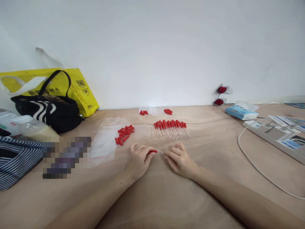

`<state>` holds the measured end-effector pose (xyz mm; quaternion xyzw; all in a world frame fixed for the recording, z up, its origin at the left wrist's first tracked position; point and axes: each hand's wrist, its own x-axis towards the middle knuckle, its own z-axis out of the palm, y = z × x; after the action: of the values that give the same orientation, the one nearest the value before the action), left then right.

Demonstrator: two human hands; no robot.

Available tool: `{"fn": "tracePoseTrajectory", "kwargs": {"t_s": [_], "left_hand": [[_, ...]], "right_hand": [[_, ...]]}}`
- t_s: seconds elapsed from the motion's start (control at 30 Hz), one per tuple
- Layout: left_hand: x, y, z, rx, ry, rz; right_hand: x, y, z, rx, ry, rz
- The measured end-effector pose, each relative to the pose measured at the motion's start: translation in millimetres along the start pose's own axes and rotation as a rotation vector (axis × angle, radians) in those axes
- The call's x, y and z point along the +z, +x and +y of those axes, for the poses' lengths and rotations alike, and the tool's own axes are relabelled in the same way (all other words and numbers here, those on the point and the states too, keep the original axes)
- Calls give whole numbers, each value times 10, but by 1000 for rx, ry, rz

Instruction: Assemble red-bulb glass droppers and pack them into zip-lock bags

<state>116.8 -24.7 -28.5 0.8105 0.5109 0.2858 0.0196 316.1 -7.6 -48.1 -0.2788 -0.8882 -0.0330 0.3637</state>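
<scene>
At the near middle of the table (152, 203), the left hand (140, 159) and right hand (179, 160) face each other, close together. The left hand's grip is closed on a red bulb (153, 151), pinched between thumb and fingers with its mouth to the right. The right hand's grip is pinched on a thin clear tube (160, 152), whose left end meets the bulb; how deep it sits inside is too small to tell. Just beyond the hands, a row of capped tubes (171, 129) lies to the right, red ends far and clear tips near. Left of it are bare tubes (143, 132) side by side, and left of those a pile of loose bulbs (124, 134), partly on flat clear plastic bags (103, 148). Farther off, near the wall (152, 54), two small clusters of red pieces (168, 111) lie at either end of another clear bag (156, 110). On the far left stand a yellow bag (88, 95) and a black bag (64, 114), with a bottle (35, 128) nearer. Over on the right are red artificial flowers (222, 89), a blue tissue pack (240, 112) and a white power strip (264, 135) with a cable (252, 168) curving nearer.
</scene>
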Motion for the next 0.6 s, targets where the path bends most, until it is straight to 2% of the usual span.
{"fn": "tracePoseTrajectory", "kwargs": {"t_s": [0.27,0.43,0.6], "left_hand": [[9,-6,13,-41,-63,-19],[-5,-39,9,-6,-90,-30],[-9,-71,48,102,-68,-20]], "right_hand": [[-5,23,-37,-23,23,-14],[-30,30,10,-53,-2,-28],[-48,38,33,-110,-48,-43]]}}
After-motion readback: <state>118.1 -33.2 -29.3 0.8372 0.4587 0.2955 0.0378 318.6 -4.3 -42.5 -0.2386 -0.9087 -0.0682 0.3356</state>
